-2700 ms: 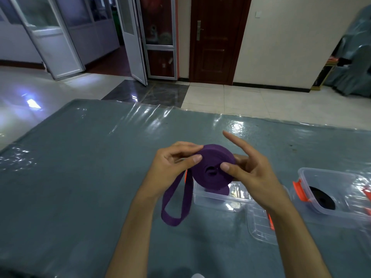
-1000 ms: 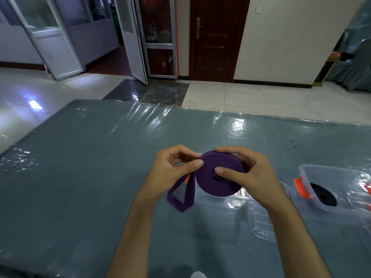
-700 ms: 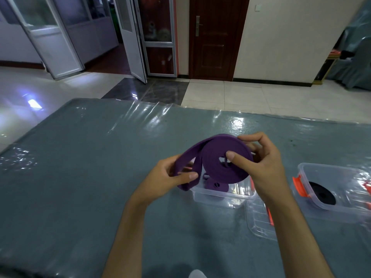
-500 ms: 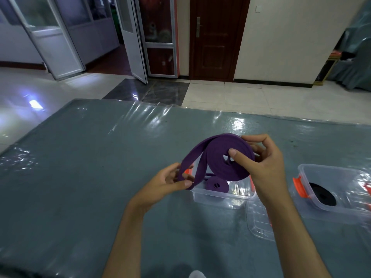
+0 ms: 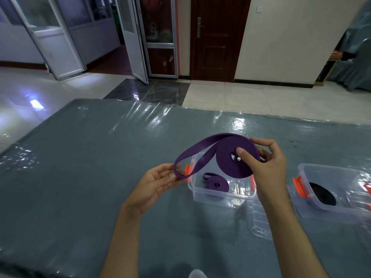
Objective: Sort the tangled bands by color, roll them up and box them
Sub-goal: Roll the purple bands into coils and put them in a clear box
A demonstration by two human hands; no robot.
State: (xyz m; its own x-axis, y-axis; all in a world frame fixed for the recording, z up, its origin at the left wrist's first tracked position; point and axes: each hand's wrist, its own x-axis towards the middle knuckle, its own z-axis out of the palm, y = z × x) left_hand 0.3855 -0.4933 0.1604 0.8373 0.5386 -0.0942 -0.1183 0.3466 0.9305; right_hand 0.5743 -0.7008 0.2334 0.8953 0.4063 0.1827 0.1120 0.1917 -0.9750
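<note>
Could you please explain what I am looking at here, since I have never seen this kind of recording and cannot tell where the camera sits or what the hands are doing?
There is no machine here, only a person's two bare hands. The single picture comes from a wide-angle camera worn on the person's head, looking forward and down, so the arms reach in from the bottom edge.

The right hand grips a coiled purple band, thumb pressed near its middle. The band's loose tail loops out to the left hand, whose fingers lie nearly straight under it.

Below, on a grey-blue table covered in shiny plastic film, stands a clear box with orange clips holding a smaller purple roll. To its right, a second clear box holds a black roll. A clear lid lies flat between them.
</note>
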